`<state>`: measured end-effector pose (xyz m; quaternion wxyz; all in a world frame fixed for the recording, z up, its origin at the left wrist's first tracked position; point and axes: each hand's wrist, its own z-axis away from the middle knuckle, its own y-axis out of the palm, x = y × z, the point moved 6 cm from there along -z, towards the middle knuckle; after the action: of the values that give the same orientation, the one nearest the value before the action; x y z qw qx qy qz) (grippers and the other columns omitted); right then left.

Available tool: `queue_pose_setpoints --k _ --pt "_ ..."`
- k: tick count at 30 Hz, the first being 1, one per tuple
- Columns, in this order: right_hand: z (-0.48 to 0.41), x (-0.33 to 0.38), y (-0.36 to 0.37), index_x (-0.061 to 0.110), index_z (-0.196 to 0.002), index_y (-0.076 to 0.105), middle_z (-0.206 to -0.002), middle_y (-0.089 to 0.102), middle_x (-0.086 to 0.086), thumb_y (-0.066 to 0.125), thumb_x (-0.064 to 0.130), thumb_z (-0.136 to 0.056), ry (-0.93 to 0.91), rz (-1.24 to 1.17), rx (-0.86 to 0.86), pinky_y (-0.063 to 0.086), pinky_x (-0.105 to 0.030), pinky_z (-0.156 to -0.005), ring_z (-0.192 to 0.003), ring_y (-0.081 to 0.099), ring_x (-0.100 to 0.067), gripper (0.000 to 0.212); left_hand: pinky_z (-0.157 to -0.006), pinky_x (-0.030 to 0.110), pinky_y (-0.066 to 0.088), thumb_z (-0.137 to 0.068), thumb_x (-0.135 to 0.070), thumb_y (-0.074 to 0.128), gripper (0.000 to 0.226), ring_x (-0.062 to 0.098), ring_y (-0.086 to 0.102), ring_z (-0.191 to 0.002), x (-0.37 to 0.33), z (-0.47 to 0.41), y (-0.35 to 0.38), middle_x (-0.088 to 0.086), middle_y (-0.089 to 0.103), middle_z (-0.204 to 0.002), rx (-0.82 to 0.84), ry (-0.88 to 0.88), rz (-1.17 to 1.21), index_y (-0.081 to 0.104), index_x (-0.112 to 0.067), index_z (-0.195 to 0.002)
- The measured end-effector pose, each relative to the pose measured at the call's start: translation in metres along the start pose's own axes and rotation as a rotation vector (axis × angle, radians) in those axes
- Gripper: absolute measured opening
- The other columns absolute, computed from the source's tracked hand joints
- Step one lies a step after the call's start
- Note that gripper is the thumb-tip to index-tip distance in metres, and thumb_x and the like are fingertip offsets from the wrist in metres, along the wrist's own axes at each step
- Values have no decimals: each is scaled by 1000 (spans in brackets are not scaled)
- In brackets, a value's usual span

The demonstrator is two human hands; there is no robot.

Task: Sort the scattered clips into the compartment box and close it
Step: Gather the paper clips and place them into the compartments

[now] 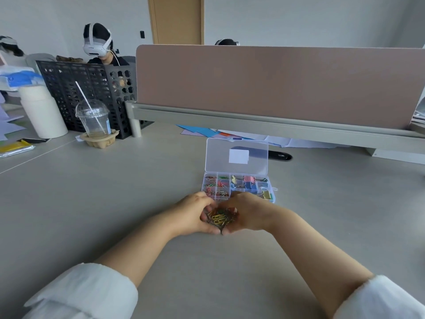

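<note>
A clear plastic compartment box stands on the table with its lid raised upright. Its left cells hold coloured paper clips and its right cells hold binder clips. Just in front of the box, my left hand and my right hand are cupped together around a pile of coloured paper clips, with a yellow one on top. The fingertips of both hands meet at the near and far sides of the pile. The box's front edge is partly hidden behind my hands.
A beige desk divider runs across the back, with coloured papers under it. At the back left stand a plastic cup with a straw, a white cylinder and a black perforated crate. People wearing headsets sit beyond.
</note>
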<state>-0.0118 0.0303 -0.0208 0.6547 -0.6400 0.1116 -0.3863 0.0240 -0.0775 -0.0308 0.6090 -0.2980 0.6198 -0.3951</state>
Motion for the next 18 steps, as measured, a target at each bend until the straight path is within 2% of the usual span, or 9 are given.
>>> queue_pose_setpoints --k 3,6,10,14,18 --pt "-3 -3 -2 19 -111 65 -99 66 -5 74 26 -75 -1 -65 -76 44 -25 -74 -83 55 -17 38 -72 23 48 -70 -22 78 43 13 55 -78 2 -1 -1 -1 53 -98 -44 -26 35 61 -9 -107" --pt "-5 -7 -1 14 -104 67 -100 68 -9 72 20 -77 -21 -71 -112 47 -29 -76 -81 56 -17 28 -62 15 42 -74 -20 76 31 13 55 -75 5 -2 -1 -2 54 -90 -75 -44 48 63 -9 -100" --pt "-8 -8 -1 13 -100 67 -88 62 -4 69 16 -79 -19 -46 -129 47 -30 -74 -79 54 -18 22 -57 12 38 -77 -21 73 24 10 51 -71 7 -4 -1 -4 54 -85 -106 -44 20 64 -9 -96" --pt "-8 -5 -3 13 -102 67 -98 68 -8 66 17 -81 -27 19 -148 48 -31 -77 -82 57 -20 21 -66 22 41 -81 -25 67 23 14 53 -79 9 -6 -1 4 63 -95 -88 -68 -78 63 -11 -98" --pt "-7 -3 -5 15 -101 69 -100 70 -7 63 16 -83 -33 53 -163 51 -31 -82 -91 63 -22 20 -83 29 41 -87 -30 58 25 23 55 -103 10 -6 0 8 60 -112 -37 -94 -220 59 -10 -103"
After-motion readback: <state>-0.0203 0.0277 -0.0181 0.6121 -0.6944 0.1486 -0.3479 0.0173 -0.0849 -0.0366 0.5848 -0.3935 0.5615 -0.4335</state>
